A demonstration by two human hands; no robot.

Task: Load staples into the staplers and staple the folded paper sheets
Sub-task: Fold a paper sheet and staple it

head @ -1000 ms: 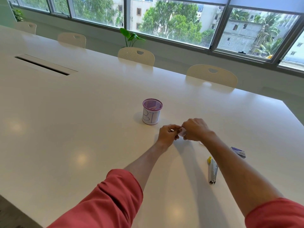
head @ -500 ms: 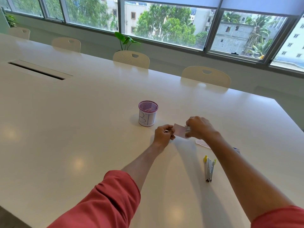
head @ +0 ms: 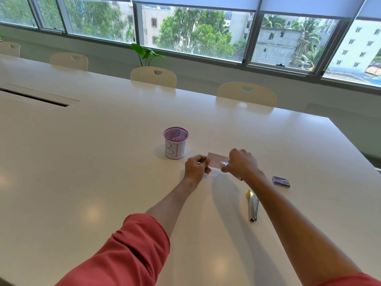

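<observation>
Pink folded paper [head: 216,163], yellow-tipped stapler [head: 253,206] flat

White table [head: 82,162], cream chairs [head: 153,76], wide windows [head: 195,29].

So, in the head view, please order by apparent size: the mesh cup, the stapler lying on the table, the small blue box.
1. mesh cup, clearly the largest.
2. stapler, long but thin; it is nearer the camera, so this rank is less sure.
3. blue box, the smallest.

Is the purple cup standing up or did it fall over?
Standing up. The purple mesh cup sits on its base on the table, its round open rim facing up, with something pale inside.
</observation>
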